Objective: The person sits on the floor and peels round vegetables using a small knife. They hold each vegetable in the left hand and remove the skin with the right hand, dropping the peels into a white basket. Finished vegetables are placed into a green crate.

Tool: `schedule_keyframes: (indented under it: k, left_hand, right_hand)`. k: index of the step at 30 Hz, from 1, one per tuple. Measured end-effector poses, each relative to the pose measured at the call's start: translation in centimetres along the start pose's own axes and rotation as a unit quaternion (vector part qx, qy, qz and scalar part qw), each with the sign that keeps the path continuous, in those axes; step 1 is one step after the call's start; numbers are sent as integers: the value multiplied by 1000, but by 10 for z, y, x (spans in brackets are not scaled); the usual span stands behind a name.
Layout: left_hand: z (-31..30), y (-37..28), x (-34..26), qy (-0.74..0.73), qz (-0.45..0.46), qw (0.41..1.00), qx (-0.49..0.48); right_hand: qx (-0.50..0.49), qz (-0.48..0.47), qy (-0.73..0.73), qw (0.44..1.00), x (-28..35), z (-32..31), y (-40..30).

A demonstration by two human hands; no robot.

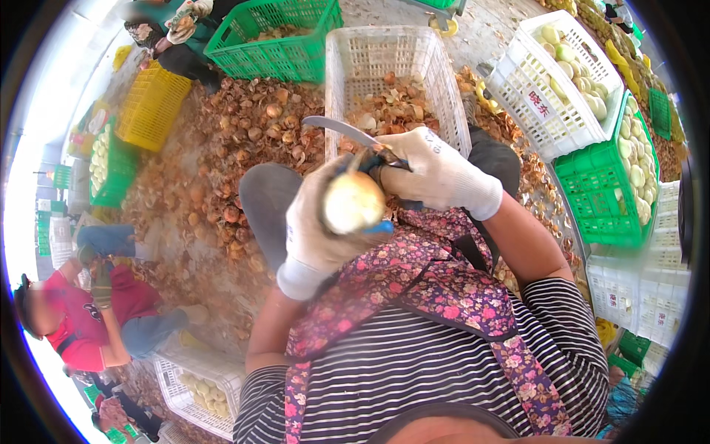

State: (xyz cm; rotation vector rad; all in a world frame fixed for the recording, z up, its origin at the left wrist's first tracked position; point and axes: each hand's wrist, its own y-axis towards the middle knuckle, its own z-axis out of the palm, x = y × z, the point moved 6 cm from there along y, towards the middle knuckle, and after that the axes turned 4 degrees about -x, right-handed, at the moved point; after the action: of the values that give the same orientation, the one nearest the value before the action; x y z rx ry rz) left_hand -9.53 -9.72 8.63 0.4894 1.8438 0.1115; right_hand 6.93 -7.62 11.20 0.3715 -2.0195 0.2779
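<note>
My left hand (313,233), in a knit work glove, is closed around an onion (355,202). The onion's near side looks pale and peeled, though glare washes out its detail. Just right of it, my right hand (444,172), gloved the same way, grips a knife whose curved blade (344,129) points up and left. Its handle is mostly hidden in the fist. Both hands are close together above my lap. Beyond them stands a white plastic crate (388,39) with onion skins (383,111) and a few onions inside.
Unpeeled onions (255,133) and loose skins cover the floor at left. Peeled onions fill a tilted white crate (549,83) and a green crate (599,188) at right. A green crate (272,50) and a yellow crate (152,105) stand farther off. A co-worker (100,311) sits at left.
</note>
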Motion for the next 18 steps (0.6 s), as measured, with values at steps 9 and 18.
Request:
schedule_keyframes:
  k: [9,18]
  left_hand:
    - [1,10,-9,112,6,994,2]
    - [4,2,-5,138,19,990,5]
  right_hand:
    - [27,28,99,994,0,-3,-5]
    - [33,-11,-3,999,-11,11,-6]
